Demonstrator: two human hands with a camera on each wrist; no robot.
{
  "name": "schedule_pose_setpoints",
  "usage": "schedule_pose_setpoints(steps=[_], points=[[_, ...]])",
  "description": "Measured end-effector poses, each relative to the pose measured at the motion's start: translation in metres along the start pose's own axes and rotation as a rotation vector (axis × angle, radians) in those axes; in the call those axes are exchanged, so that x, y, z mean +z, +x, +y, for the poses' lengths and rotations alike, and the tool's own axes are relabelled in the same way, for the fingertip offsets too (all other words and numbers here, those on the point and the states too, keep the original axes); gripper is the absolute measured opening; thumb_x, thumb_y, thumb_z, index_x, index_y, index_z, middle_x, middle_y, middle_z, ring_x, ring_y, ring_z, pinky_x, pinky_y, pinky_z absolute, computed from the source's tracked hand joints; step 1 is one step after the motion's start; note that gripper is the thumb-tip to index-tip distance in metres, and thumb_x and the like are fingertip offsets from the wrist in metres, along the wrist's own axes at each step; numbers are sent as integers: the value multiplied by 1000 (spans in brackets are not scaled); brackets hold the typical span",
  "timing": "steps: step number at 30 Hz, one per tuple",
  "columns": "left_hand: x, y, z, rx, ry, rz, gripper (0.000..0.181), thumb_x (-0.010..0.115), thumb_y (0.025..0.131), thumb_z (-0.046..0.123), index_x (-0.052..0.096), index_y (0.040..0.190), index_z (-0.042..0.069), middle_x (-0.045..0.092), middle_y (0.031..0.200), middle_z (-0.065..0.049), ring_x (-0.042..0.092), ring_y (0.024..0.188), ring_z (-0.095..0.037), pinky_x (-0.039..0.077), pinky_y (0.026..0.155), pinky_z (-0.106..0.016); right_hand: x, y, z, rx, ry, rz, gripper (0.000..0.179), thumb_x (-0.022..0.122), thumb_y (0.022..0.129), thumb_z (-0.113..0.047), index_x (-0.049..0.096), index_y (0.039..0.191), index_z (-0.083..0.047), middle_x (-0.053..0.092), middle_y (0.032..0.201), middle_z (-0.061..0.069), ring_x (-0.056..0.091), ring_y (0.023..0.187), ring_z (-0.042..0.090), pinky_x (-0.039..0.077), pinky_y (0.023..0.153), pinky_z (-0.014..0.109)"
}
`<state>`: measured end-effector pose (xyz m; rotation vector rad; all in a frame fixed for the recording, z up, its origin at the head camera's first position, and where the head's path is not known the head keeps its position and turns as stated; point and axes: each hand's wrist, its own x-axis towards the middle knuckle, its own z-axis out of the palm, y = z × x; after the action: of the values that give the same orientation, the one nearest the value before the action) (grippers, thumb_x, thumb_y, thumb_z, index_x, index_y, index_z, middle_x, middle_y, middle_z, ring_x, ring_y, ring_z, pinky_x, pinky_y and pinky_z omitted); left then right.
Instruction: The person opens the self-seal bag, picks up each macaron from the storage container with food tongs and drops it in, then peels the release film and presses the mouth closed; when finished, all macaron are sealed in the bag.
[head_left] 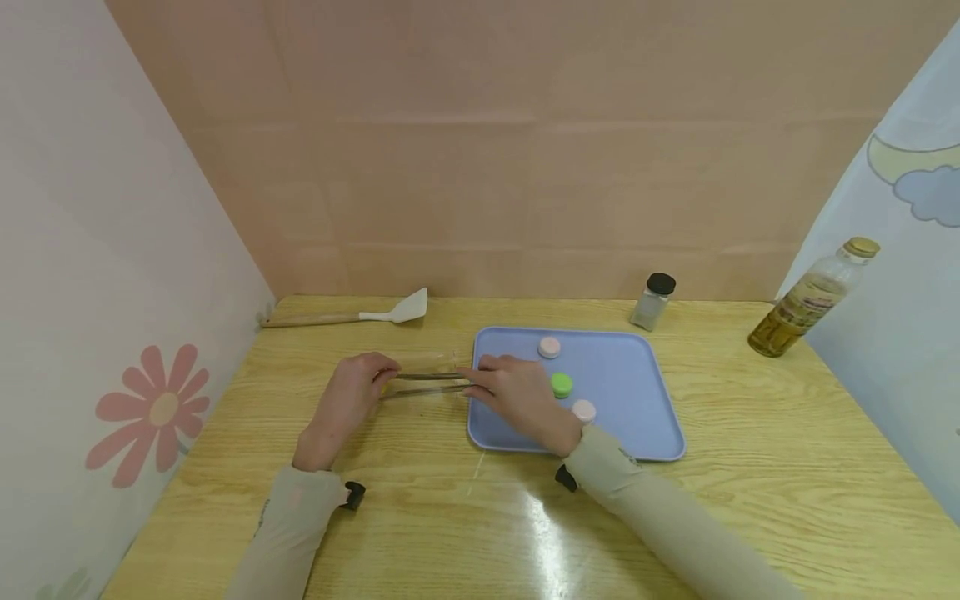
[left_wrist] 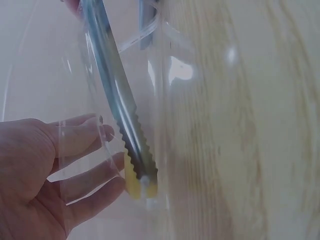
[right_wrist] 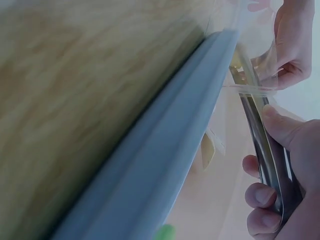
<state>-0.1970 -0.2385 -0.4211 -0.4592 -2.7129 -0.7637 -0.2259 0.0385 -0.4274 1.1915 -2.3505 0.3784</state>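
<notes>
Sleeves (head_left: 678,525) cut off; tongs (left_wrist: 120,95) partly hide yellow piece (left_wrist: 132,186).

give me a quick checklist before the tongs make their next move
1. Tongs held by the right hand: ok.
2. Clear container held by the left hand: ok.
3. Tips of the tongs inside the container: ok, seen through its clear wall.
4. Yellow piece firmly pinched: cannot tell; it shows at the tips.
5. Room on the tray: ok, its right side is bare.
6. Bottle and small jar away from both hands: ok, both stand apart from them.
</notes>
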Motion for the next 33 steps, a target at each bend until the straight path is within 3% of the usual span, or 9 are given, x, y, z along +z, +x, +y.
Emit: schedule_pose_setpoints(steps=[18, 26, 33], points=[[0, 1, 2, 11, -1, 9, 12, 71, 91, -4, 77, 102, -1, 74, 101, -14, 71, 91, -29, 60, 77, -41, 10, 13, -11, 39, 9, 31, 29, 78, 91, -26, 77, 120, -20, 61, 80, -5, 49, 61, 12, 42, 47, 24], [0, 1, 3, 20, -3, 19, 12, 72, 90, -5, 77, 101, -2, 75, 101, -15, 72, 92, -30, 60, 78, -42, 11, 14, -13, 49, -22, -1, 28, 76, 93, -28, 77, 120, -21, 63, 84, -5, 51, 64, 12, 45, 49, 25], [-1, 0, 2, 30, -8, 28, 12, 72, 91, -6, 77, 101, -3, 75, 101, -15, 72, 92, -30, 60, 79, -43, 6, 12, -13, 51, -14, -11, 30, 77, 93, -29, 77, 121, -19, 62, 84, -4, 48, 61, 12, 41, 47, 24]])
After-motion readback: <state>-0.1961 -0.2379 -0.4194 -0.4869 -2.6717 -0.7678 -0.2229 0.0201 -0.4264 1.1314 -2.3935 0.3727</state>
